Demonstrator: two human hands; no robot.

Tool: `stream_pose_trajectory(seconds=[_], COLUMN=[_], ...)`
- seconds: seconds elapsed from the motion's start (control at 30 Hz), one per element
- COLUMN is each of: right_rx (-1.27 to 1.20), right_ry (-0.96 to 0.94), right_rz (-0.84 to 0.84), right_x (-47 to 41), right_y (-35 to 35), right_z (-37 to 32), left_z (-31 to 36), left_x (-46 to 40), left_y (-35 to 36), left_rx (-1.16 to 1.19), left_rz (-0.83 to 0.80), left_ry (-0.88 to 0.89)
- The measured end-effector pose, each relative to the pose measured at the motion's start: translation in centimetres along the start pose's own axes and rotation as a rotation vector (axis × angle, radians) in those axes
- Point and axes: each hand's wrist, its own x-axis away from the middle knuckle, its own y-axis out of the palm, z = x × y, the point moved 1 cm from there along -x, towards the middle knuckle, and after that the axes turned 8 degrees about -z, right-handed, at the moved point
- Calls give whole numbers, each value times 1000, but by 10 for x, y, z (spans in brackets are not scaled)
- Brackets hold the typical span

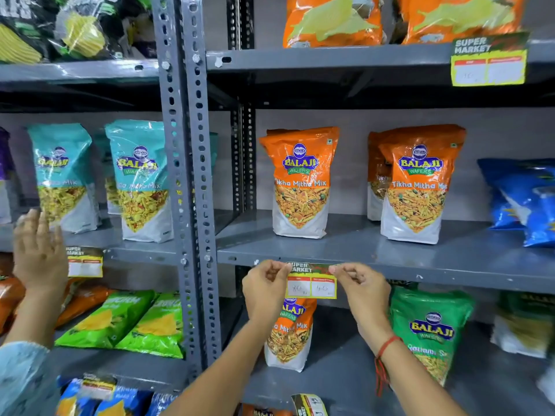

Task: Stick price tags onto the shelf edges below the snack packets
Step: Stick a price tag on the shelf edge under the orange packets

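A yellow-bordered price tag (312,283) is pressed against the grey shelf edge (450,273), right below an orange Tikha Mitha Mix packet (300,184). My left hand (264,288) pinches the tag's upper left corner. My right hand (362,288), with a red thread on the wrist, pinches its upper right corner. The tag hangs level, and its lower half covers the top of an orange packet (289,331) on the shelf beneath.
Another person's hand (39,253), in a pale blue sleeve, is raised at the left beside a stuck tag (85,262). A third tag (489,60) hangs on the upper shelf edge. Perforated grey uprights (192,175) divide the two bays. Teal, green and blue packets fill the shelves.
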Motion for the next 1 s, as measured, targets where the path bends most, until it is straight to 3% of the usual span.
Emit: stream_pose_trajectory(seconds=[0.57,0.73,0.83,1.0], right_rx=[349,397,376,299], right_ry=[-49,10,-2,-46], right_rz=[179,93,62,153], right_x=[-14,-18,-18,-20], right_y=[6,-17,-38,-86], right_z=[0,9,10,-9], left_z=[-3,2,19,74], left_x=[-17,-13,-11,-12], left_y=[2,0,10,58], left_rx=[-44,-7,21,81], left_rz=[-7,57,79,-5], left_ry=[23,26,124,380])
